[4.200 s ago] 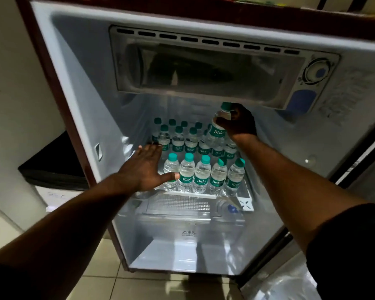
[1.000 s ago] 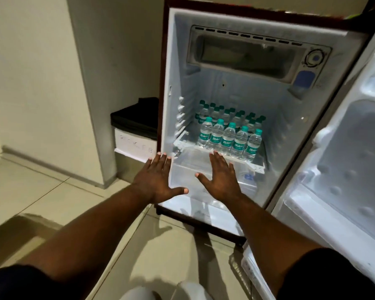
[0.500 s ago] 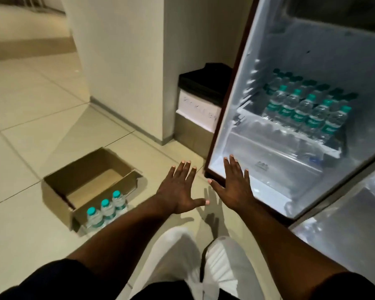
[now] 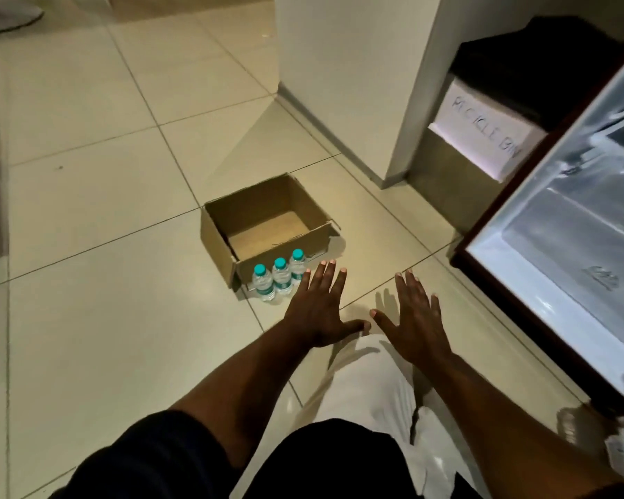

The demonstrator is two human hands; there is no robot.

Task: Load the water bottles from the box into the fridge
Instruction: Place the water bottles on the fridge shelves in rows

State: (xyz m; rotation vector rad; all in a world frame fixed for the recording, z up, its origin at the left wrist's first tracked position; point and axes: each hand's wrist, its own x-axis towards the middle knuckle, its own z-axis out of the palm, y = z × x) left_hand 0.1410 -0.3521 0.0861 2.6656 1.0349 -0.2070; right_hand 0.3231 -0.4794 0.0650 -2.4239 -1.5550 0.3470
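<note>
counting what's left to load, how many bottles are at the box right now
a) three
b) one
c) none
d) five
a: three teal-capped bottles stand in a row at the near side of the box.

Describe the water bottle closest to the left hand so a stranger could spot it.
On the tiled floor beside the open fridge sits a brown cardboard box. Three teal-capped bottles stand in a row at its near side. Yours is the end one farthest back, right by the fingers of the left hand.
</note>
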